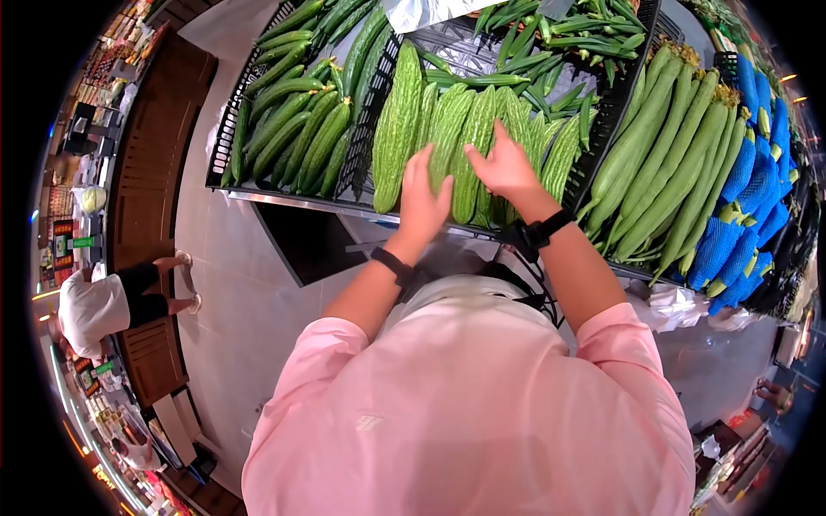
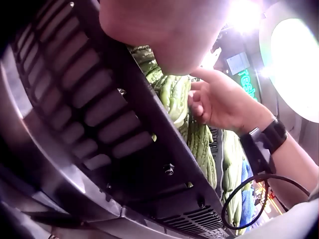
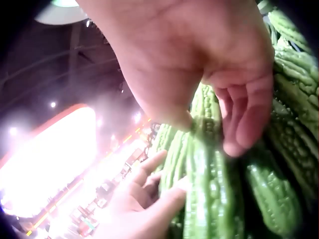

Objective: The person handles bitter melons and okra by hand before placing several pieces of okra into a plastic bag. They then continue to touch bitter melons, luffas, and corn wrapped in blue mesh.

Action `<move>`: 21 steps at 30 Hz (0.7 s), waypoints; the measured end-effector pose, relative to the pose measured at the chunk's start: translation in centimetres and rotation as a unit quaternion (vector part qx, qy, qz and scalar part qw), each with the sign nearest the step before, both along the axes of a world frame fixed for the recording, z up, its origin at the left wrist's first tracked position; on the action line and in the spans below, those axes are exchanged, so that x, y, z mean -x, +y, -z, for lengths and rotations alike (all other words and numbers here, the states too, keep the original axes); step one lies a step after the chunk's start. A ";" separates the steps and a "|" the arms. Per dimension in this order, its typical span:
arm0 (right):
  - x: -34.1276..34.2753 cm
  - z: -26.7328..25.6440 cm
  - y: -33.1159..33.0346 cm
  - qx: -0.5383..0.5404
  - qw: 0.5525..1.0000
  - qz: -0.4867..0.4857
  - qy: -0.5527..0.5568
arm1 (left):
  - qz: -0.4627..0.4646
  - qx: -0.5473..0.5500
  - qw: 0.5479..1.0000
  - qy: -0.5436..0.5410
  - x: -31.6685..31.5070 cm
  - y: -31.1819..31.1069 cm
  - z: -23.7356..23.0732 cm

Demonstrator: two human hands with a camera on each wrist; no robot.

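Pale green, ridged bitter melons (image 1: 397,129) lie side by side in a black crate, reaching toward its front edge. My right hand (image 1: 508,169) is over the middle of the row. In the right wrist view its thumb and curled fingers are on either side of one bitter melon (image 3: 207,169), gripping it. The left hand (image 1: 423,205) rests on the melons just left of it, fingers extended and thumb spread apart. Seen from the left wrist, the left hand (image 2: 167,32) fills the top, its fingertips hidden, and the right hand (image 2: 224,102) bends over the melons.
Cucumbers (image 1: 297,120) fill the crate section on the left, and okra (image 1: 594,43) lies behind. To the right are long green gourds (image 1: 662,155) and vegetables in blue netting (image 1: 740,185). The crate's slatted wall (image 2: 99,99) rises at the front. Another person (image 1: 99,305) stands far left.
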State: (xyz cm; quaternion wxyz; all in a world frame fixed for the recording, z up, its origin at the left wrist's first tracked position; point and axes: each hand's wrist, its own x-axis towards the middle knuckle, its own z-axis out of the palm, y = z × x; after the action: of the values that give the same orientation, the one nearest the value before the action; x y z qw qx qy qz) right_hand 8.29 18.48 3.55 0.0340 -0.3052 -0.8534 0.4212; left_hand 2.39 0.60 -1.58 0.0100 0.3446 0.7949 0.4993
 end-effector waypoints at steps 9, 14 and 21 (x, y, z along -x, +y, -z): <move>-0.7 -1.2 -1.2 0.004 0.994 -0.049 -0.099 | -0.089 -0.093 0.988 -0.087 -0.1 1.5 0.0; -2.5 -1.2 -0.8 0.033 0.999 -0.016 0.011 | -0.050 0.106 0.992 0.052 0.2 1.4 -0.3; -4.5 -0.7 0.5 -0.267 0.942 0.074 0.187 | -0.043 0.088 0.994 0.039 -0.5 2.0 1.0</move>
State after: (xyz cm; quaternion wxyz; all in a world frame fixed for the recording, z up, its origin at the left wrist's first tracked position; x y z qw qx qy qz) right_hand 12.80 18.97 4.24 0.3043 -0.2634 -0.8877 0.2236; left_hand 2.87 2.60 -2.54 -0.0118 0.3270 0.8498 0.4133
